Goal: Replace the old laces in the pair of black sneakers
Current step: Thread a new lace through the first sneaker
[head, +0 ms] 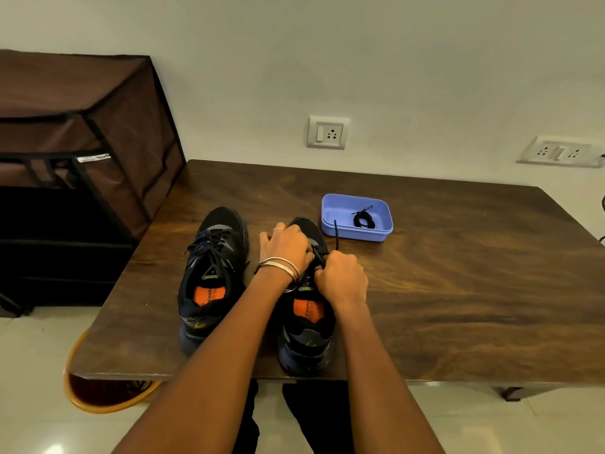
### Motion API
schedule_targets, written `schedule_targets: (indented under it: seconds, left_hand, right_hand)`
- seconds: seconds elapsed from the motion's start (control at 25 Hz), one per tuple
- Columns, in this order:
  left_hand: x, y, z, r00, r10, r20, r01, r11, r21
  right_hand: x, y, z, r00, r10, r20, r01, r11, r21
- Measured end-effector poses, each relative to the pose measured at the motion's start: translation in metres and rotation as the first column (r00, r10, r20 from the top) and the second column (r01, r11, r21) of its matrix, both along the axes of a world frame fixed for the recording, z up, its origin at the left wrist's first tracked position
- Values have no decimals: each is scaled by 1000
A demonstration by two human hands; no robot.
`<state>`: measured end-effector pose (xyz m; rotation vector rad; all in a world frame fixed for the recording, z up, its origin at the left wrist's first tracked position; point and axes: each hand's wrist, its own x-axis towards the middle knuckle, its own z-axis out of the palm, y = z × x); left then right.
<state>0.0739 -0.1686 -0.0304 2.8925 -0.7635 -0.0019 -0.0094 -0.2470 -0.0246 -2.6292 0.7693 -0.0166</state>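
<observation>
We are working on the right sneaker (307, 326), which stands on the worktop (458, 290) with its heel toward us, just beside the left sneaker (212, 273). Our left hand (288, 247) lies over the front of the shoe with its fingers curled in at the lacing, and our right hand (340, 276) is closed in a fist round the lace (336, 237), whose free end rises toward the far side of the worktop. Whether this is an old lace coming out or a new one going in, we cannot tell.

To do this step well, we should steady the shoe with the left hand and draw the lace in short, even pulls along the line of the eyelet, so it slides instead of bunching the tongue. The lace sits between our two hands, touching both.

A coiled black lace (364, 220) lies in the blue tray (330, 221) just beyond the shoe's toe, near our right hand but apart from it. The left sneaker is laced and untouched.
</observation>
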Motion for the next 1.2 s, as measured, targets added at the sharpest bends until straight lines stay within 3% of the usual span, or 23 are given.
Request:
schedule_targets:
  seconds: [0.12, 0.24, 0.32, 0.4, 0.44, 0.48, 0.52, 0.56, 0.6, 0.64, 0.68, 0.72, 0.76, 0.8, 0.84, 0.88, 0.92, 1.0, 1.08, 1.2]
  left_hand:
    - [0, -9, -6, 998, 24, -66, -22, 999, 28]
    - [2, -10, -8, 997, -67, -40, 69, 995, 66]
    - [4, -6, -2, 998, -24, -57, 22, 999, -32]
    - [9, 4, 5, 951, 138, -277, -223, 926, -305]
    - [14, 12, 5, 859, 169, -483, -422, 767, -482]
    - [18, 19, 6, 723, 87, -686, -628, 497, -599]
    - [19, 24, 4, 582, -70, -810, -784, 214, -582]
    - [20, 28, 2, 498, -210, -841, -859, 16, -512]
    - [22, 29, 0, 461, -298, -836, -886, -101, -453]
    - [20, 27, -1, 444, -337, -830, -896, -153, -417]
    - [16, 23, 1, 450, -333, -829, -893, -145, -427]
    - [15, 19, 2, 494, -259, -830, -867, -69, -494]
    - [14, 16, 3, 577, -116, -809, -805, 88, -587]
    - [12, 15, 2, 675, 67, -735, -715, 301, -630]
    - [11, 16, -1, 764, 260, -591, -629, 505, -591]
    - [10, 19, -2, 820, 422, -387, -571, 645, -508]
    - [10, 22, -1, 845, 498, -196, -529, 721, -448]
    - [9, 23, 1, 905, 424, 17, -381, 829, -411]
    - [8, 16, 2, 980, 195, 44, -169, 926, -338]
    - [5, 1, -3, 999, -21, 34, 23, 999, -49]
  right_hand:
    - [1, 0, -1, 1000, 14, 4, -14, 1000, 2]
    - [0, -1, 0, 1000, 4, 4, -4, 1000, 10]
    - [0, -2, 0, 1000, -7, 0, 7, 1000, 17]
    - [1, -2, 0, 1000, -13, -2, 13, 1000, 26]
    - [1, -2, 0, 1000, -14, -4, 14, 999, 30]
    - [1, -2, 1, 1000, -13, -2, 13, 999, 31]
    - [1, -2, 1, 1000, -12, -3, 12, 1000, 29]
    - [1, -1, 1, 1000, -12, -8, 12, 1000, 24]
    - [0, -1, 1, 1000, -10, -12, 10, 1000, 19]
    - [0, -1, 2, 1000, -8, -14, 8, 1000, 16]
    - [0, -1, 2, 1000, -9, -13, 9, 1000, 14]
    - [0, -1, 2, 1000, -9, -9, 9, 1000, 16]
    - [0, -2, 2, 1000, -10, -7, 10, 1000, 19]
    - [1, -2, 1, 1000, -12, -7, 13, 1000, 20]
    - [1, -2, 1, 1000, -15, -9, 16, 1000, 17]
    - [1, -2, 1, 1000, -16, -10, 16, 1000, 16]
    - [2, -2, 0, 1000, -16, -12, 16, 1000, 17]
    - [2, -1, 0, 1000, -10, -17, 10, 1000, 20]
    - [2, -1, 2, 1000, -8, -22, 8, 1000, 23]
    - [1, -1, 2, 1000, -6, -16, 6, 1000, 17]
